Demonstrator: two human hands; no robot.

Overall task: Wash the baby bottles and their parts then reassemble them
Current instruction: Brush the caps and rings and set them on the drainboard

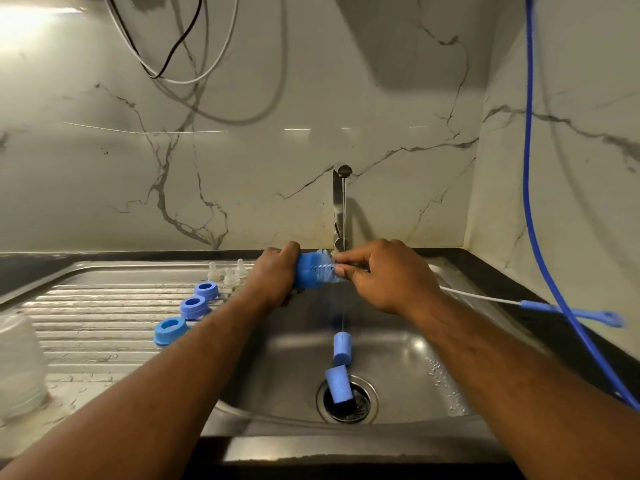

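- The left hand [273,275] has its fingers curled round a blue cap [306,275], held above the sink [415,358] just in front of the tap [341,209].
- The right hand [384,275] pinches the stem of a bottle brush [328,269] close behind the bristles. Its long handle trails off to the right, over the sink's edge.
- The cap lies on its side with its long axis running left to right, and its open mouth faces the right hand. The brush stem runs roughly in line with it, and the bristles sit at the mouth, between the two hands.
- Judging from this, the scrub is a push and pull along that shared line, with the right hand driving and the left hand steadying.
- A thin stream of water falls just right of the bristles.
- Two more blue caps [342,348] lie in the basin, the nearer one on the drain.
- Three blue rings [194,306] and some clear teats [228,273] sit on the draining board [97,306], left of the hands.
- A clear bottle [19,365] stands at the far left.
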